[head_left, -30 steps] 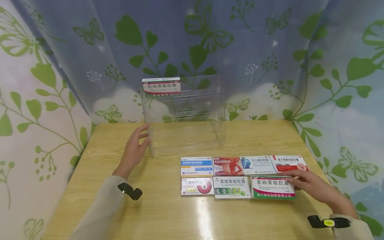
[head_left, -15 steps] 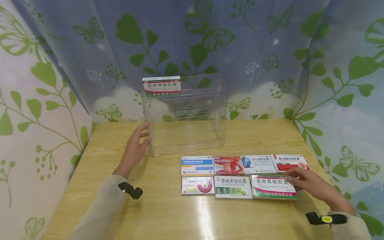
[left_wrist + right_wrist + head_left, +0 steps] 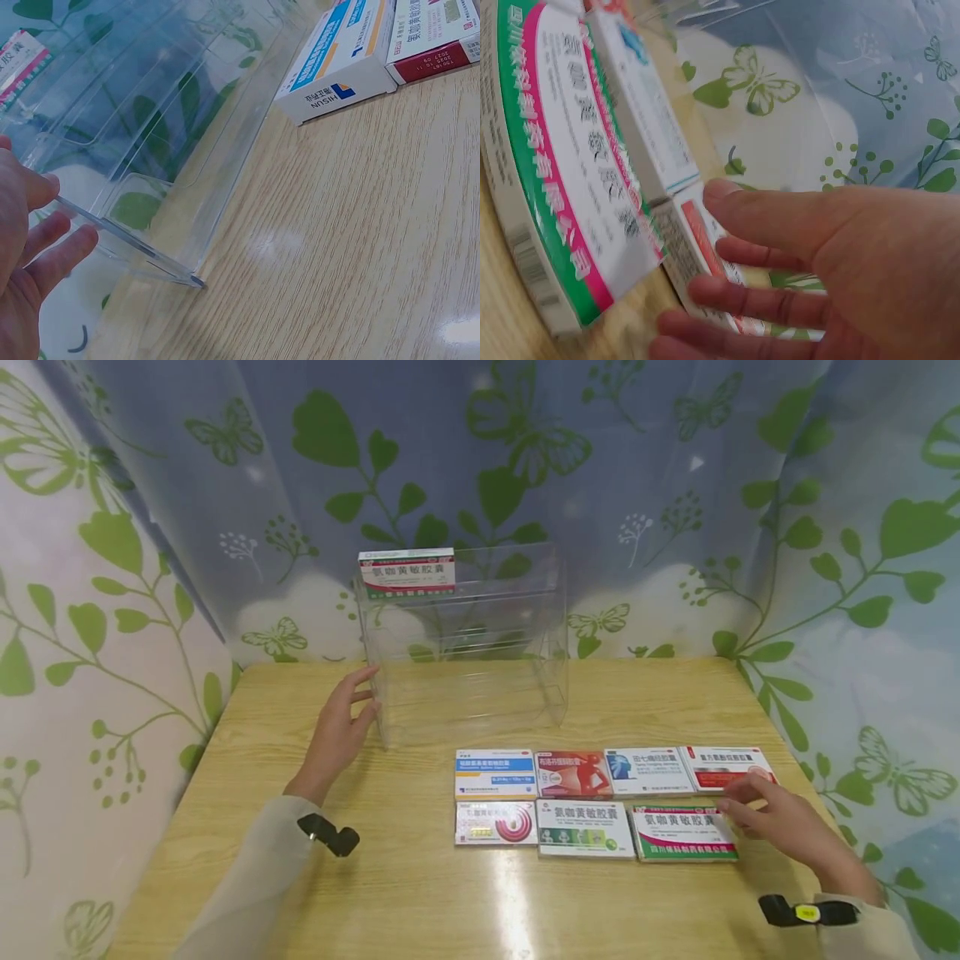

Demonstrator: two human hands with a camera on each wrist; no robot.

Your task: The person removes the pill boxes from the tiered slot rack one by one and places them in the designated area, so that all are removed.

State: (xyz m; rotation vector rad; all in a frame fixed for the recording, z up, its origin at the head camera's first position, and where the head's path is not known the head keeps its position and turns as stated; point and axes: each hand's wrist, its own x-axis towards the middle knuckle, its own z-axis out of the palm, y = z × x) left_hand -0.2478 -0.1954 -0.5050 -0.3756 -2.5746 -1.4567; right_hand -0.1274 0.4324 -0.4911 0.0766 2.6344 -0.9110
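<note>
My left hand (image 3: pixel 337 731) pinches the left side edge of a clear plastic display rack (image 3: pixel 472 693), thumb on one side and fingers on the other in the left wrist view. My right hand (image 3: pixel 780 822) hovers just right of the front-row green, white and pink medicine box (image 3: pixel 686 833), thumb and fingers apart and holding nothing. In the right wrist view a gap shows between that box (image 3: pixel 577 165) and my fingers (image 3: pixel 757 300). A matching medicine box (image 3: pixel 408 575) stands in the rack's top tier, at the left.
Two rows of medicine boxes lie flat right of centre on the wooden table (image 3: pixel 405 893). They include a blue-and-white box (image 3: pixel 495 774), a red box (image 3: pixel 573 774) and a pink-ringed box (image 3: pixel 495 823). A patterned curtain (image 3: pixel 630 510) hangs behind the rack.
My right hand has let go of the green, white and pink box, which has settled in the front row, and drawn slightly away from it. My left hand stays at the rack.
</note>
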